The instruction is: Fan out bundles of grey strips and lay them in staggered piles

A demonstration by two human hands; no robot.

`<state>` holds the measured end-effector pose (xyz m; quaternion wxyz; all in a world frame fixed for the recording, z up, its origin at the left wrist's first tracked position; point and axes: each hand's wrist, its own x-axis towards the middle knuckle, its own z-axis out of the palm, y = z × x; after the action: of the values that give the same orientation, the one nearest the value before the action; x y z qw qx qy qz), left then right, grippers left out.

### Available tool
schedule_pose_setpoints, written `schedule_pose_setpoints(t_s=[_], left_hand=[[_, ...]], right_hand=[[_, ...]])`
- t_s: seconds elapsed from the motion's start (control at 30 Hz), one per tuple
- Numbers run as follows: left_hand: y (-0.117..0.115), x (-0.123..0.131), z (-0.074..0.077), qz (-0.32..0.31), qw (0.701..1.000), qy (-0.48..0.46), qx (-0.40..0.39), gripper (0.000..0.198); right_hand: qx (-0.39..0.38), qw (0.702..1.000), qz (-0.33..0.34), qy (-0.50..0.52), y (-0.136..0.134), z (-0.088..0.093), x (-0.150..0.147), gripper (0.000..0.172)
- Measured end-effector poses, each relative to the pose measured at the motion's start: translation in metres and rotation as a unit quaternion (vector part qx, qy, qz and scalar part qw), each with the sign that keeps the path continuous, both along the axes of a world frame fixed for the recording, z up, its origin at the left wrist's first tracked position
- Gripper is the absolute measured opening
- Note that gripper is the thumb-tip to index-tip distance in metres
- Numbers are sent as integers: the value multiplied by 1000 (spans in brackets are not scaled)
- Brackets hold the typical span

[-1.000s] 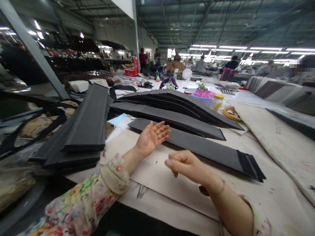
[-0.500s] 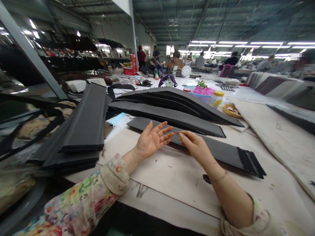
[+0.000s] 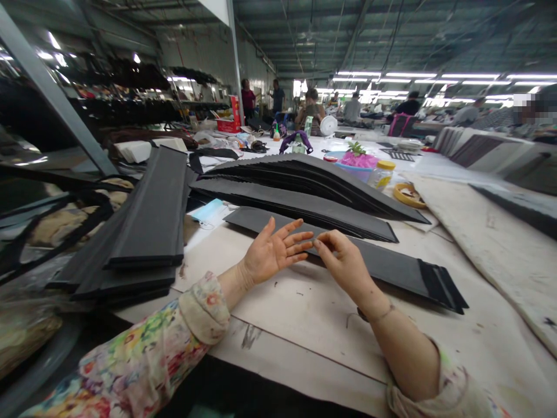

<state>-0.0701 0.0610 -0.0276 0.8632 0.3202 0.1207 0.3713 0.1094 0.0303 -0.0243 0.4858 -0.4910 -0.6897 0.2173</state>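
My left hand (image 3: 276, 251) is held palm up above the work table, its fingers spread with nothing in them. My right hand (image 3: 339, 255) is closed in a pinch, its thumb and forefinger at the left hand's fingertips. Whatever lies in that pinch is too small to make out. Behind and below both hands lies a dark grey flat strip (image 3: 387, 266) with black ends. Beyond it are a stack of grey strips (image 3: 296, 200) and a taller, bowed stack (image 3: 304, 168).
More dark panels (image 3: 145, 215) are piled at the left, near a blue face mask (image 3: 209, 211). A jar with a yellow lid (image 3: 383, 174), a round yellow dish (image 3: 409, 196) and a basin with a pink bag (image 3: 359, 161) stand farther back. Several people are in the background.
My left hand has moved slightly right. My right hand's pinched fingertips have come up to the left fingertips. In the background, a person has shifted position.
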Motion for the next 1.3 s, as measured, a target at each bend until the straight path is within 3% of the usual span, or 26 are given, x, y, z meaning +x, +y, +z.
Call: schedule_pose_setpoints(t_s=[0.23, 0.3, 0.4, 0.47, 0.6, 0.77, 0.9, 1.07, 1.13, 1.17, 1.2, 1.3], left_hand=[[-3, -1, -2, -92, 996, -3, -7, 68], [-5, -1, -3, -116, 993, -9, -10, 70], [-7, 0, -5, -142, 990, -18, -9, 72], [-9, 1, -6, -159, 987, -18, -2, 73], [-11, 4, -9, -182, 983, -5, 30, 69], [-16, 10, -12, -189, 978, 29, 81, 63], [-19, 12, -13, -179, 975, 64, 114, 64], [-19, 17, -16, -134, 955, 157, 212, 64], [-19, 18, -16, -61, 924, 232, 299, 56], [-19, 18, -15, -9, 892, 274, 359, 49], [-19, 18, -14, 47, 847, 313, 427, 41], [-17, 15, -13, 185, 663, 397, 607, 27]], right_hand=[[-8, 998, -19, 57, 3, 2, 4, 25], [-22, 996, 12, 81, 3, 1, 1, 22], [-72, 984, 95, 136, -1, 2, -6, 34], [-94, 974, 120, 166, -5, 2, -11, 32], [-72, 977, 79, 186, -10, 1, -18, 22], [-86, 977, 37, 194, -12, 0, -18, 28], [-84, 983, 21, 163, -11, 0, -16, 36], [-94, 994, -38, -32, -1, -1, -7, 57], [-86, 990, -56, -97, 6, 2, 5, 55], [-78, 987, -69, -122, 9, 4, 13, 49], [-70, 982, -85, -153, 13, 7, 22, 43], [-79, 956, -141, -243, 23, 10, 52, 35]])
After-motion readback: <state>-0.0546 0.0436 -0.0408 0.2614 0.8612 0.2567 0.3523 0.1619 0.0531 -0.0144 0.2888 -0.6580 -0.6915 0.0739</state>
